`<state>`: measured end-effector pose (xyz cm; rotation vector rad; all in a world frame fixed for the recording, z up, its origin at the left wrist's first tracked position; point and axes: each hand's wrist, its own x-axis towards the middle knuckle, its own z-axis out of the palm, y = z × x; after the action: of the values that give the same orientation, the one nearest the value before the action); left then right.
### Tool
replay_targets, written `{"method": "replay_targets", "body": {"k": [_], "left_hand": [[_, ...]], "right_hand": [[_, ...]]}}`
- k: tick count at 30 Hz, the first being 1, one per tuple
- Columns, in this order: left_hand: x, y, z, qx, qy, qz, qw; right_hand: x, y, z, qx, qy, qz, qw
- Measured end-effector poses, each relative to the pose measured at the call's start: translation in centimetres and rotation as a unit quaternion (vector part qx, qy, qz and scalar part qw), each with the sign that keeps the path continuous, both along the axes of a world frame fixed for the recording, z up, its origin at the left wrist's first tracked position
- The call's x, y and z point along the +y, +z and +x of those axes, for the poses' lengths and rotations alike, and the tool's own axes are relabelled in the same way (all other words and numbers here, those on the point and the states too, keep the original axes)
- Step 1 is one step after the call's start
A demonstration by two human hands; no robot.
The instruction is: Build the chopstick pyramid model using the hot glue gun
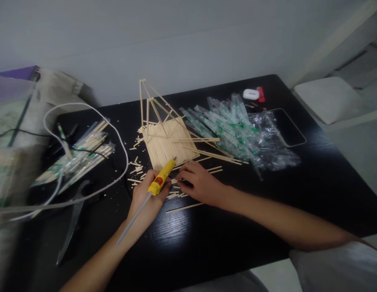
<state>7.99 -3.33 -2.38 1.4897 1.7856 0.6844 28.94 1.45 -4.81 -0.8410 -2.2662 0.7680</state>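
My left hand is wrapped round a yellow glue gun with a clear glue stick trailing from its back end. The gun's nozzle points up toward the near edge of a flat raft of wooden sticks. An upright stick frame rises from the raft's far side. My right hand rests on the black table just right of the gun. Its fingers are pinched over short stick pieces, and what exactly they grip is hidden.
Wrapped chopstick packets and empty wrappers lie to the right of the raft. More stick bundles, a white cable and pliers lie at the left. A white earbud case and a phone sit far right.
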Motion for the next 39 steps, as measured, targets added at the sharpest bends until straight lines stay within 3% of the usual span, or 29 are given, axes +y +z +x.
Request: {"method": "replay_targets", "body": {"k": [13,21,24,29,34,39], "left_hand": [[0.3,0.6,0.0,0.003,-0.009,-0.006,1.0],[0.2,0.1,-0.2,0.006,-0.011,0.0,1.0],[0.2,0.3,-1.0,-0.006,-0.013,0.01,1.0],[0.3,1.9,-3.8,-0.008,-0.016,0.063,0.998],[-0.6,2.9,-6.6,0.049,-0.102,0.075,0.991],[-1.4,3.3,-7.1,0.097,-0.173,0.079,0.977]], "right_hand": [[0.3,0.0,0.0,0.018,0.019,0.008,1.0],[0.4,-0.2,0.1,0.046,0.021,0.015,0.999],[0.4,-0.2,0.1,0.049,0.022,0.013,0.998],[0.4,-0.2,0.1,0.042,0.02,-0.005,0.999],[0.2,-0.1,0.1,0.04,-0.003,-0.045,0.998],[0.1,0.1,0.1,0.027,-0.009,-0.066,0.997]]}}
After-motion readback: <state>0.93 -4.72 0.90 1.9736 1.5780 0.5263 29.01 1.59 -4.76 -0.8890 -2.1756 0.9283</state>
